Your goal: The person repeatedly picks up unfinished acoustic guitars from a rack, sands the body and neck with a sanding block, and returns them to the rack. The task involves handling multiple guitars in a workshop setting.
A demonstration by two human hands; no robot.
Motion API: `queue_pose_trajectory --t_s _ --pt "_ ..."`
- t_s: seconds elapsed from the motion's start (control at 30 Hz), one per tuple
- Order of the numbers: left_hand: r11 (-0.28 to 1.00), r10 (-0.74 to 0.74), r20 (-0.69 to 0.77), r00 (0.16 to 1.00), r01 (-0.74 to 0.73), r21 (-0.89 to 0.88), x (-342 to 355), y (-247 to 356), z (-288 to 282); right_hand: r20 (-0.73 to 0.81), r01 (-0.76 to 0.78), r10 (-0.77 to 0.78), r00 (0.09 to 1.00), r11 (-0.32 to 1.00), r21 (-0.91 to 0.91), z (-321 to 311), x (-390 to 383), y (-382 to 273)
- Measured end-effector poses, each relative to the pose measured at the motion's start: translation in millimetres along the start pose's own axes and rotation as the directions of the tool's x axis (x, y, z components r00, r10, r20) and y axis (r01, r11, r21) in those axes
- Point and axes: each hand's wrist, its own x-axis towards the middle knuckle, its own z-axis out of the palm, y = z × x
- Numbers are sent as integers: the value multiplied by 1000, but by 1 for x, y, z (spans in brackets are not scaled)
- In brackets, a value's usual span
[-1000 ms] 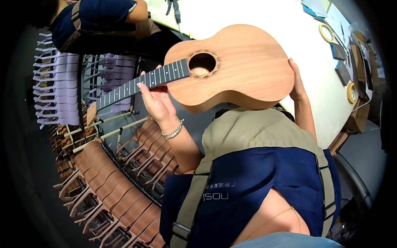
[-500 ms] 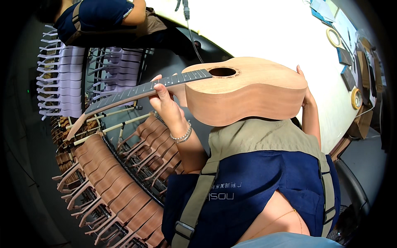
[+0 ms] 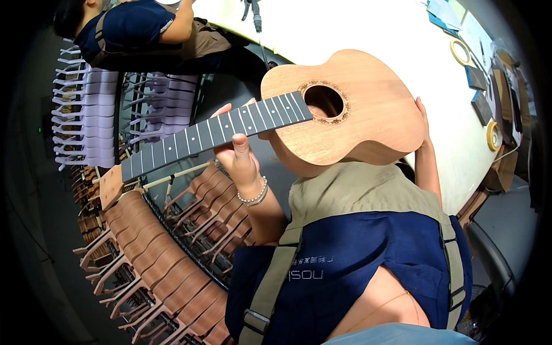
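A small unfinished wooden ukulele (image 3: 374,103) lies across in front of my apron, its top face tilted up toward me. No strings show on its dark fretboard (image 3: 207,135), and the headstock points left. My left hand (image 3: 238,155) is wrapped round the neck, thumb on the near edge and fingertips showing beyond the far edge. A beaded bracelet circles that wrist. At the right end of the body my right hand (image 3: 423,123) presses against the side; most of its fingers are hidden behind the wood.
Below left, a rack holds several brown ukulele bodies with necks (image 3: 155,247); behind it hang purple ones (image 3: 98,115). A pale worktable (image 3: 356,29) carries tape rolls (image 3: 494,136), dark blocks and papers at right. A co-worker (image 3: 138,29) is at the far left. An air hose (image 3: 257,23) hangs nearby.
The ukulele has been rolled so its top and soundhole face me more, where its side showed before. My left hand turned with the neck. The co-worker has shifted slightly left.
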Motion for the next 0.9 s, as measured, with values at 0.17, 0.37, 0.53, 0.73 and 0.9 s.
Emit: queue_pose_trajectory --t_s 0.17,0.37,0.53,0.73,0.9 --pt "978 -143 106 984 157 -140 1 3 5 3 7 -8 1000 993 116 -10 9 -1" --pt "388 -715 122 688 536 -749 -15 -59 -23 -22 254 -255 967 966 -46 1 17 -8" --pt "-16 -826 184 532 304 -952 -54 -156 -22 -185 299 -416 890 841 -450 -7 12 -11" --pt "-199 -939 305 162 467 -861 -80 -148 74 -514 87 -466 720 796 -600 -49 -6 -45" --pt "-273 -869 435 236 505 -819 -89 -149 112 -518 129 -719 463 633 -763 -134 10 -94"
